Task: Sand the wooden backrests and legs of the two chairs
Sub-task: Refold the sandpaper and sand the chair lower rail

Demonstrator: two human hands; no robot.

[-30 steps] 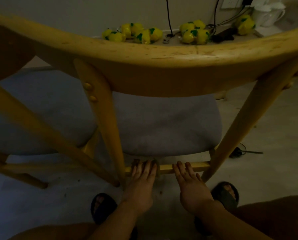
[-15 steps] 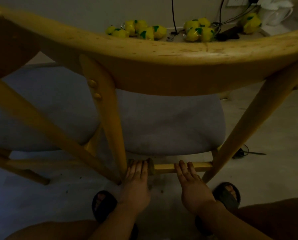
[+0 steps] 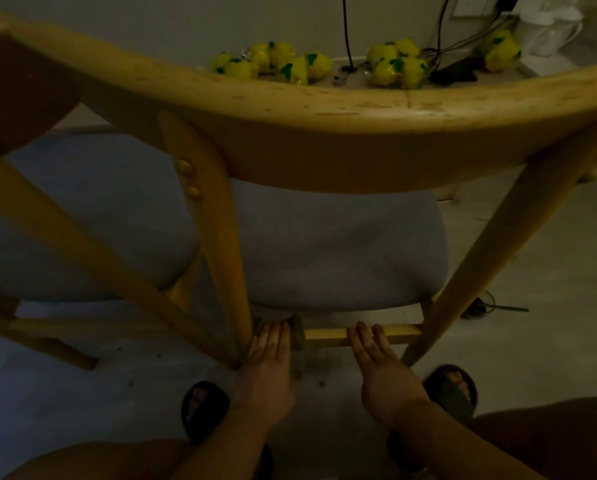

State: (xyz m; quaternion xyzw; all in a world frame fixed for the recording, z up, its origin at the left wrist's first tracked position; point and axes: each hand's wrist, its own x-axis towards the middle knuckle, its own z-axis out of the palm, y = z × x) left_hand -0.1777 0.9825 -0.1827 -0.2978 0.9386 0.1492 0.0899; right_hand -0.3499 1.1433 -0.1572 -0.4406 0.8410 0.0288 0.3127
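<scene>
Both forearms reached forward and down, side by side. The left hand [image 3: 268, 367] lay palm down, fingers together and curled over something it pressed. The right hand [image 3: 380, 370] lay flat, fingers extended and slightly spread, holding nothing.

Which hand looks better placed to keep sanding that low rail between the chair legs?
The left hand, probably. It presses the sanding pad onto the rail beside the leg. The right hand only rests its fingers on the rail, with no pad under it, seemingly steadying the chair.
</scene>
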